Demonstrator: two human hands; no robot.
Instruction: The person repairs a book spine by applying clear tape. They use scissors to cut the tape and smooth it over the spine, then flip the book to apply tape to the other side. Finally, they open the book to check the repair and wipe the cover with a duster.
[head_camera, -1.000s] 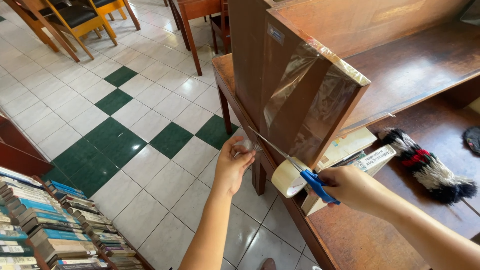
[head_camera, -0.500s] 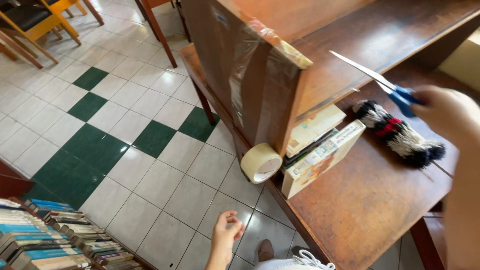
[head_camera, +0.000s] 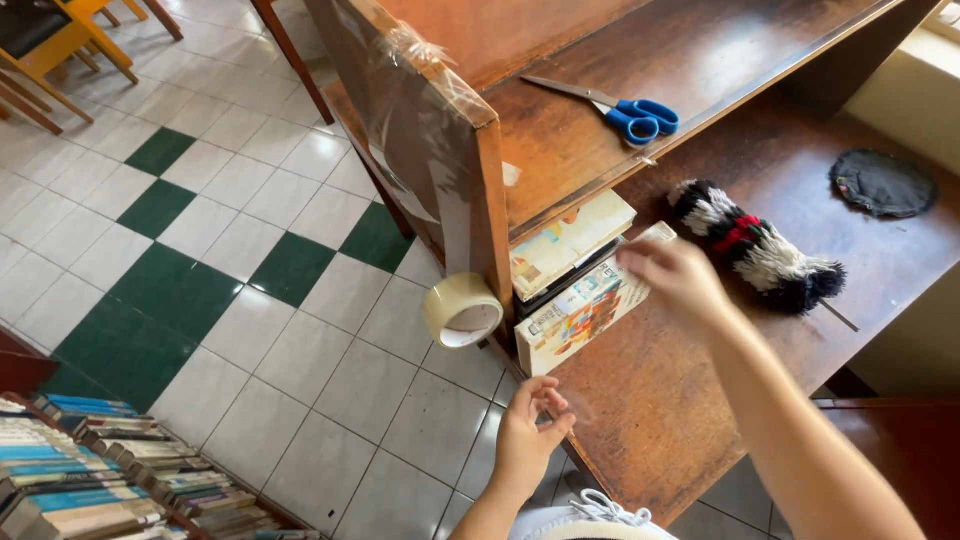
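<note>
My left hand (head_camera: 528, 432) low at tabletop (head_camera: 700, 400) edge, fingers loosely curled, pinching nothing I can make out. My right hand (head_camera: 675, 280) blurred above book (head_camera: 585, 312), fingers spread, empty. Tape roll (head_camera: 462, 311) hangs beside wooden panel (head_camera: 440, 160) wrapped in clear film. Blue scissors (head_camera: 620, 112) lie on upper shelf (head_camera: 720, 60). Duster (head_camera: 755, 245) on brown wooden tabletop. White-and-green tiled floor (head_camera: 200, 260); book stacks (head_camera: 90, 470) bottom left; wooden chairs (head_camera: 60, 35) top left.

Floor (head_camera: 215, 335): white tiles, dark green squares set in.
Desk (head_camera: 690, 400): brown wood, raised shelf.
Chairs (head_camera: 60, 45): yellow frames, apparently wooden.
Light: daylight, bright.
</note>
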